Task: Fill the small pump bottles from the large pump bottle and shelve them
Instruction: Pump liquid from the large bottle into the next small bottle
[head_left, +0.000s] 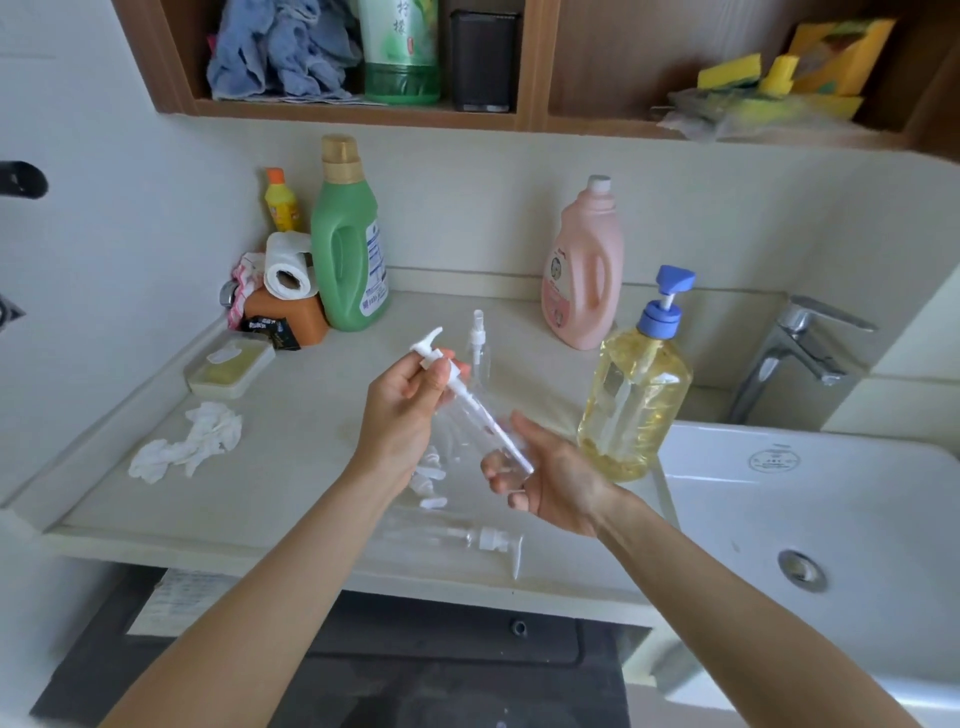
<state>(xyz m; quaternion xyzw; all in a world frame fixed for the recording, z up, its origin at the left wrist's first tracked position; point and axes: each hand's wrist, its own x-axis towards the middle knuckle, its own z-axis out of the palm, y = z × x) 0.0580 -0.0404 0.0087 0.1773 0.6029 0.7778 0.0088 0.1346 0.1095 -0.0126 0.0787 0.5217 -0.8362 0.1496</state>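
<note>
The large pump bottle (634, 405), full of yellow liquid, stands upright on the tabletop (291, 467) just beyond our right hand (540, 478). That hand cups the base of a clear small pump bottle (483, 431), tilted up-left. Our left hand (410, 410) pinches its white pump head (431, 353), dip tube inside.

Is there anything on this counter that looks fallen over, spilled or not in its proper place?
Yes. One clear small pump bottle lies on its side near the counter's front edge, not upright. A crumpled white tissue lies loose on the counter at the left. No spilled liquid is visible.
</note>
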